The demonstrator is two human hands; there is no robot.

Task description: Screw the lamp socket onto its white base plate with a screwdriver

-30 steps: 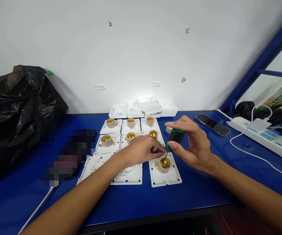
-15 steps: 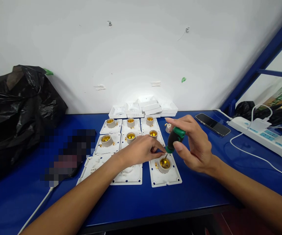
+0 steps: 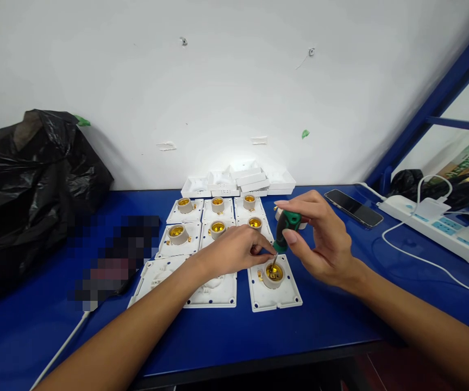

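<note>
A green-and-black screwdriver (image 3: 283, 231) stands nearly upright in my right hand (image 3: 319, 239), its thin tip down inside the brass cup of a lamp holder (image 3: 273, 274) on a white square plate (image 3: 275, 293). My left hand (image 3: 230, 251) lies flat beside it, fingertips touching the screwdriver shaft just above the holder and covering part of another white plate (image 3: 213, 290). Behind the hands, several more white plates with brass lamp holders (image 3: 217, 227) sit in rows on the blue table (image 3: 258, 342).
A stack of empty white plates (image 3: 240, 179) rests against the wall. A black plastic bag (image 3: 26, 184) fills the left side. To the right lie a phone (image 3: 353, 207), a white power strip (image 3: 442, 231) and its cable (image 3: 425, 260). A blurred dark item (image 3: 114, 260) lies left of the plates.
My right hand has turned the screwdriver handle between its fingers and tilted it closer to upright. The tip stays in the lamp holder; my left hand has not moved.
</note>
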